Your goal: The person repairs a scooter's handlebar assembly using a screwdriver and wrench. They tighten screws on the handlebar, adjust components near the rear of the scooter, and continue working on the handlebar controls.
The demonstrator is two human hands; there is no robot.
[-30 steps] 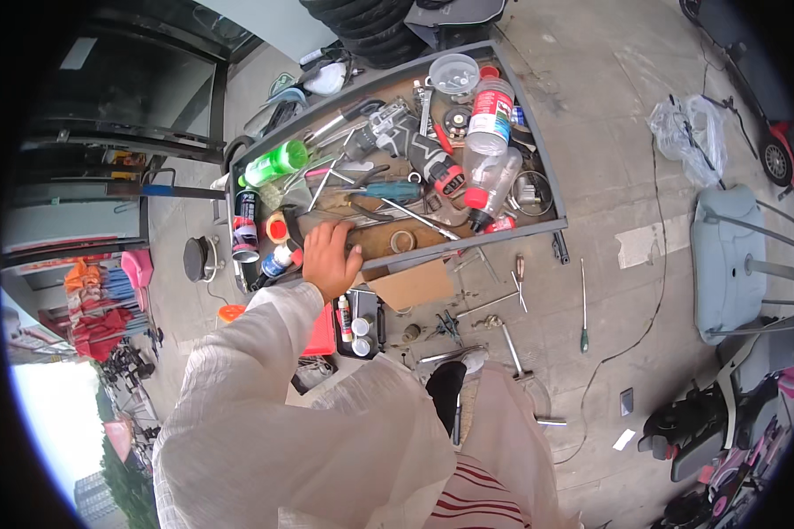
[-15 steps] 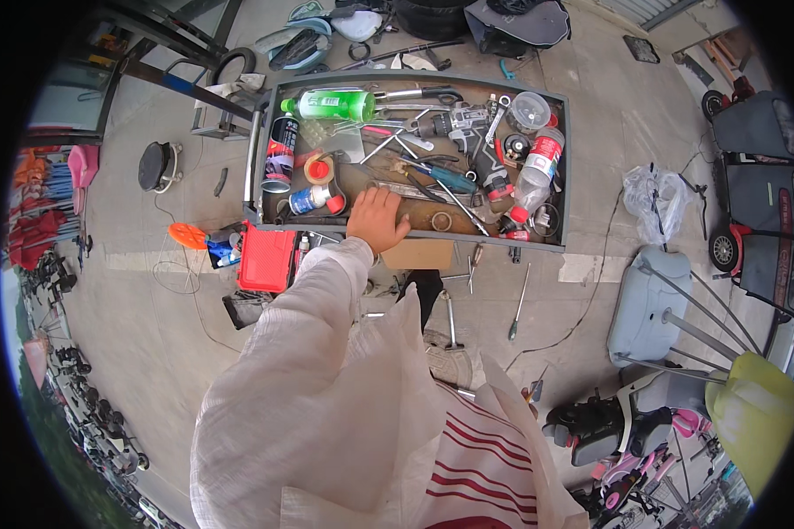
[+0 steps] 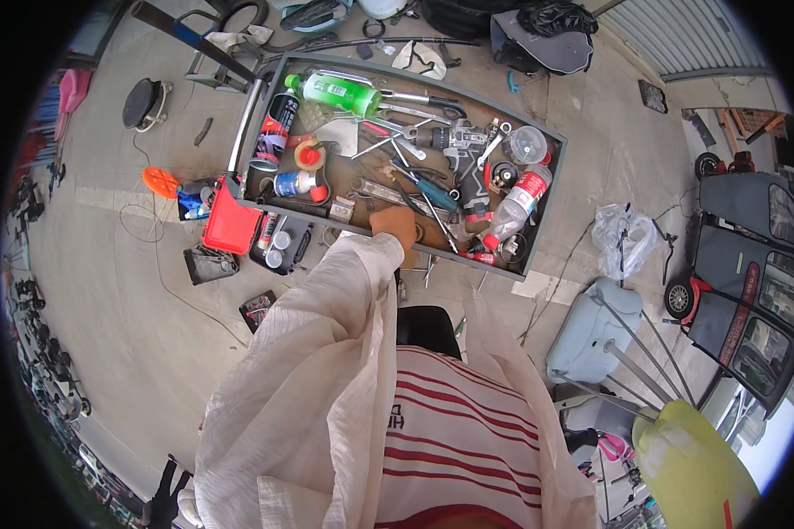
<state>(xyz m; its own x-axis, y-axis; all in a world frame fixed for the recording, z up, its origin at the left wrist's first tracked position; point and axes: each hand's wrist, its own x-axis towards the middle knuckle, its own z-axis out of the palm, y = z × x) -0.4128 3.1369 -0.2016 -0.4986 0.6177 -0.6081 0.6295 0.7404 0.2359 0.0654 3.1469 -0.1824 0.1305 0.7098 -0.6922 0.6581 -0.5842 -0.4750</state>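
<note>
My left hand (image 3: 393,227) is over the near rim of a grey metal tray (image 3: 543,225), beside loose tools. Its fingers are blurred and run together, so whether it grips anything is unclear. Next to it lie a small box (image 3: 341,209), a wrench (image 3: 379,191) and a screwdriver with a blue handle (image 3: 436,195). Also in the tray are a green bottle (image 3: 337,93), a spray can (image 3: 275,132), a roll of tape (image 3: 310,154), a small white-and-blue bottle (image 3: 293,183), a power drill (image 3: 460,141) and a clear plastic bottle (image 3: 516,210). My right hand is out of view.
At the near left an open red toolbox (image 3: 231,220) sits on the floor by a black parts bin (image 3: 212,263). A round stool (image 3: 143,104) stands further left. To the right are a plastic bag (image 3: 625,240), an upturned blue-grey seat (image 3: 595,331) and a dark vehicle (image 3: 750,256).
The view has turned, so the tray looks tilted. My left hand has shifted right along the near rim, and a small box now shows where it was.
</note>
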